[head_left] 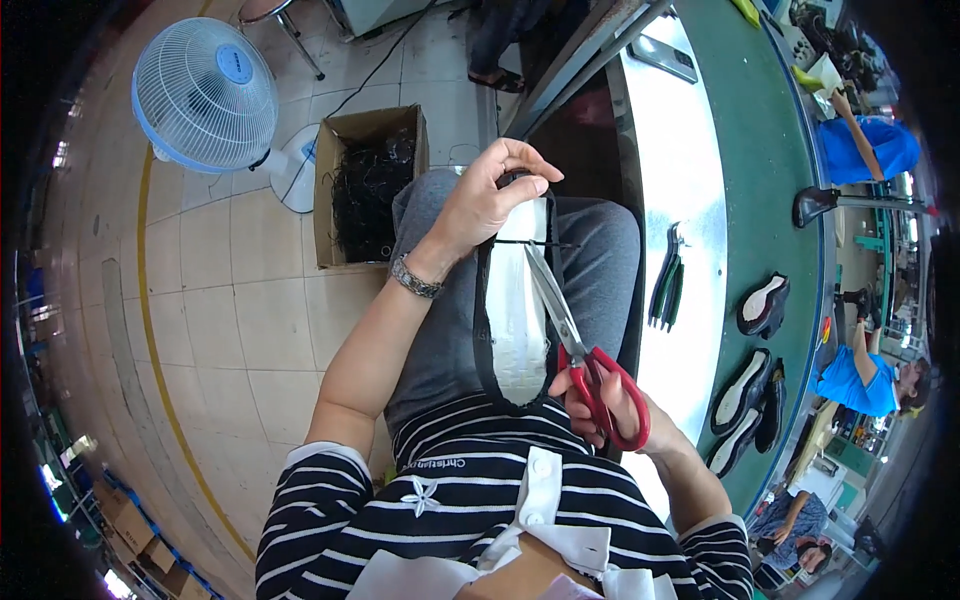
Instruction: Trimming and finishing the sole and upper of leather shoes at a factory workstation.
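Scissors at a shoe sole held over the lap

The left hand is closed around the far end of a shoe sole, a long white piece with a black rim, which lies lengthwise over the person's grey-trousered lap with its near end against the striped shirt. The right hand grips the red handles of a pair of scissors, fingers through the loops; the steel blades lie over the white face of the sole and point toward the left hand, their tips close to a thin black thread that crosses the sole just below that hand.

On the floor to the left stands an open cardboard box holding a tangle of black scraps, and beside it a white and blue fan. To the right runs the desk, green on top with a shiny metal edge; on it lie green-handled pliers and several more black-rimmed soles. Other people in blue sit beyond the desk
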Action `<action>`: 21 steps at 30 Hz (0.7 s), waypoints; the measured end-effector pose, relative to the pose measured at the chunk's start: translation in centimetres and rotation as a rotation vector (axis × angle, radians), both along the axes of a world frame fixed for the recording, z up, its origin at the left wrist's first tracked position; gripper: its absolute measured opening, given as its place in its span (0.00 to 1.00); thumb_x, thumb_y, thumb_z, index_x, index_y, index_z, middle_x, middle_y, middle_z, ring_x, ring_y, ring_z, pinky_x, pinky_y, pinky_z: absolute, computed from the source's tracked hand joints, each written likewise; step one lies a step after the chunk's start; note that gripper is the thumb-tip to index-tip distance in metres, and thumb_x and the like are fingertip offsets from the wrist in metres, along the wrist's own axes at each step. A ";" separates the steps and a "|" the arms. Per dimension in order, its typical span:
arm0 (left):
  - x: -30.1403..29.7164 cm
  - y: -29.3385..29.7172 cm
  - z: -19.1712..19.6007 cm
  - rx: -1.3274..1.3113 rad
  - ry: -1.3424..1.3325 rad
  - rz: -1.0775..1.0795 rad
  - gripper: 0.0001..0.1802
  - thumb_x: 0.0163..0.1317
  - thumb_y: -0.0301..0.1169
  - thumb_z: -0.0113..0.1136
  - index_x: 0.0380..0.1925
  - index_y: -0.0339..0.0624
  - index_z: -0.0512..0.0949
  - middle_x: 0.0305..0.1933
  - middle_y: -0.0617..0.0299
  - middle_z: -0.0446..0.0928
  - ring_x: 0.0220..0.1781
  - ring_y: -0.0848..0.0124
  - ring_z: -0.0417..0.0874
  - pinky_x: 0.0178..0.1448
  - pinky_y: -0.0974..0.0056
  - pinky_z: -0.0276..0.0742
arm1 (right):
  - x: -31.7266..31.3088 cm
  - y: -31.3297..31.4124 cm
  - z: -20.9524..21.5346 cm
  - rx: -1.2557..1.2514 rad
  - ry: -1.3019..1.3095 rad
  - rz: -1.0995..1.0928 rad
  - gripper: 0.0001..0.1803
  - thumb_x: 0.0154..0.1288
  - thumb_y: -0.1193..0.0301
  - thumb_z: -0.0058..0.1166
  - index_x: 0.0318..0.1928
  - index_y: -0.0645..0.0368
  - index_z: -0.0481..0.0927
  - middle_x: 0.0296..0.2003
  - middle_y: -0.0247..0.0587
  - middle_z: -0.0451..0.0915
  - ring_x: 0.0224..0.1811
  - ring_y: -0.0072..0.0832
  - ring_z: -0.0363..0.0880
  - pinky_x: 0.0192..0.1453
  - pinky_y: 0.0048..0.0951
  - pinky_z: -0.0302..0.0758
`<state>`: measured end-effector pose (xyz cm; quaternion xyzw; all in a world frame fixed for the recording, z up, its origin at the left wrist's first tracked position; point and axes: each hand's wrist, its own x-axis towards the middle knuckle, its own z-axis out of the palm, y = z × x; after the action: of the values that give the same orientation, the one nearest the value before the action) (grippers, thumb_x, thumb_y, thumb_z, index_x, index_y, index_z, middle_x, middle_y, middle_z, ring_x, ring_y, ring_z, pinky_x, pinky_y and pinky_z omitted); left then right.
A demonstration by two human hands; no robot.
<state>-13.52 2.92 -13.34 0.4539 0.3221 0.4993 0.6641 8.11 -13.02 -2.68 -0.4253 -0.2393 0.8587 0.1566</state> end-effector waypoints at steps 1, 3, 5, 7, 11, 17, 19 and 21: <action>0.1 0.1 0.1 0.001 -0.005 -0.001 0.12 0.64 0.26 0.57 0.47 0.37 0.73 0.44 0.60 0.81 0.45 0.78 0.78 0.51 0.72 0.73 | -0.1 0.3 0.0 0.001 -0.005 -0.001 0.40 0.62 0.37 0.53 0.55 0.63 0.72 0.26 0.26 0.68 0.24 0.16 0.72 0.23 0.14 0.69; -0.1 -0.2 0.3 -0.086 -0.018 -0.007 0.14 0.64 0.25 0.55 0.49 0.37 0.69 0.45 0.57 0.81 0.46 0.78 0.79 0.52 0.72 0.74 | -0.5 0.8 0.0 0.025 0.002 0.038 0.37 0.67 0.38 0.46 0.52 0.63 0.74 0.26 0.26 0.68 0.23 0.16 0.72 0.23 0.15 0.69; -0.2 -0.2 0.1 -0.082 -0.030 -0.008 0.14 0.66 0.26 0.54 0.50 0.38 0.69 0.46 0.57 0.81 0.46 0.79 0.78 0.51 0.73 0.74 | -1.1 1.2 0.4 0.027 -0.137 0.073 0.37 0.68 0.37 0.41 0.48 0.64 0.76 0.23 0.25 0.68 0.20 0.16 0.71 0.21 0.16 0.69; -0.1 -0.2 -0.1 -0.077 -0.042 -0.008 0.13 0.67 0.26 0.54 0.50 0.38 0.70 0.47 0.57 0.81 0.46 0.80 0.78 0.50 0.73 0.74 | -0.7 0.9 0.4 0.068 -0.152 0.070 0.38 0.69 0.36 0.37 0.46 0.63 0.77 0.21 0.25 0.66 0.18 0.16 0.69 0.20 0.17 0.69; 0.2 -0.4 -0.2 -0.076 -0.039 0.016 0.13 0.66 0.27 0.54 0.50 0.37 0.70 0.47 0.57 0.81 0.46 0.79 0.79 0.51 0.73 0.74 | -0.9 1.2 0.4 0.107 -0.306 0.136 0.38 0.72 0.37 0.31 0.41 0.62 0.78 0.17 0.25 0.65 0.14 0.17 0.68 0.17 0.18 0.68; 0.3 -0.4 -0.3 -0.092 -0.129 0.067 0.17 0.74 0.36 0.43 0.55 0.36 0.69 0.52 0.54 0.79 0.54 0.73 0.77 0.58 0.69 0.72 | -1.5 1.3 -1.1 0.315 -0.432 0.202 0.37 0.74 0.41 0.30 0.28 0.61 0.77 0.11 0.29 0.66 0.12 0.20 0.71 0.13 0.20 0.68; 0.1 -0.5 -0.5 -0.081 -0.137 0.083 0.20 0.75 0.39 0.41 0.57 0.36 0.68 0.55 0.53 0.78 0.58 0.71 0.75 0.61 0.67 0.71 | -1.2 0.9 -0.9 0.314 -0.435 0.194 0.33 0.75 0.46 0.37 0.24 0.61 0.75 0.11 0.31 0.68 0.13 0.22 0.71 0.15 0.22 0.68; 0.1 -1.0 0.1 0.059 0.036 0.274 0.24 0.74 0.42 0.45 0.59 0.34 0.67 0.61 0.51 0.73 0.60 0.70 0.73 0.64 0.68 0.66 | -1.1 -0.1 -0.8 0.599 -0.594 0.229 0.28 0.73 0.50 0.45 0.24 0.61 0.75 0.11 0.31 0.67 0.13 0.21 0.70 0.18 0.23 0.67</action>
<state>-13.43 1.91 -13.20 0.4339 0.3781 0.5865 0.5699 7.01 -13.09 -3.45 -0.5603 -0.5580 0.6037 0.1010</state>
